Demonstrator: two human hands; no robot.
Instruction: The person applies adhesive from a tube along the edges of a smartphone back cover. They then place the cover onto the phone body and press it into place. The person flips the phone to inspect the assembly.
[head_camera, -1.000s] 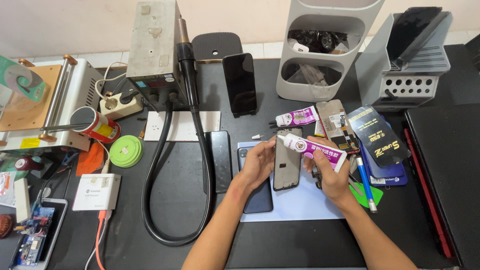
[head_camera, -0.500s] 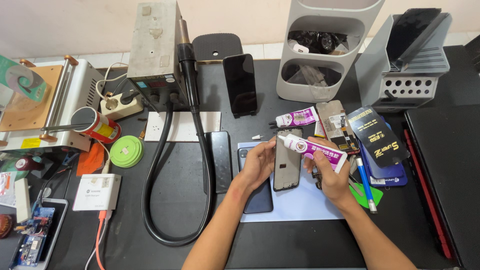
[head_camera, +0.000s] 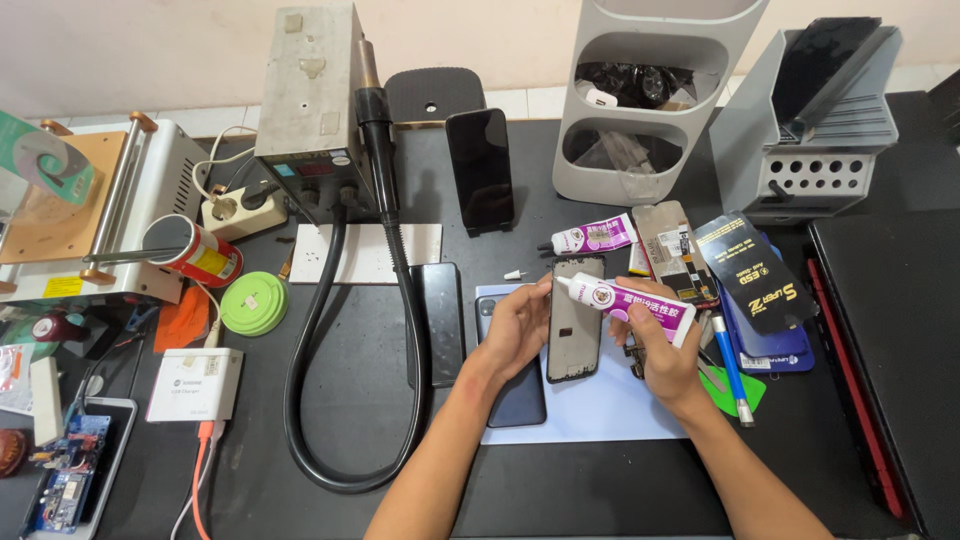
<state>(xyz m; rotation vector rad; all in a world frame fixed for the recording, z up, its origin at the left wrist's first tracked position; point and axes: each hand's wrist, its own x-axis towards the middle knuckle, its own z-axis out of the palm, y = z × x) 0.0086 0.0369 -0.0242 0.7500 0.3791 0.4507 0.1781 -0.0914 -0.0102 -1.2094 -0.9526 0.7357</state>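
Observation:
My left hand (head_camera: 515, 328) grips the left edge of a dark phone frame (head_camera: 574, 320) that lies upright over a pale blue mat (head_camera: 600, 405). My right hand (head_camera: 665, 355) holds a white and purple glue tube (head_camera: 630, 305), its nozzle pointing left at the frame's upper left corner. A small white cap (head_camera: 513, 274) lies just above my left fingers. A dark blue phone (head_camera: 518, 392) sits under my left wrist.
A second purple glue tube (head_camera: 592, 238), a black phone (head_camera: 441, 320), a blue-handled tool (head_camera: 732, 365) and flat packets (head_camera: 752, 275) surround the mat. A hot-air station (head_camera: 315, 110) with a black hose (head_camera: 320, 380) stands at the back left. Grey organisers (head_camera: 650, 100) stand behind.

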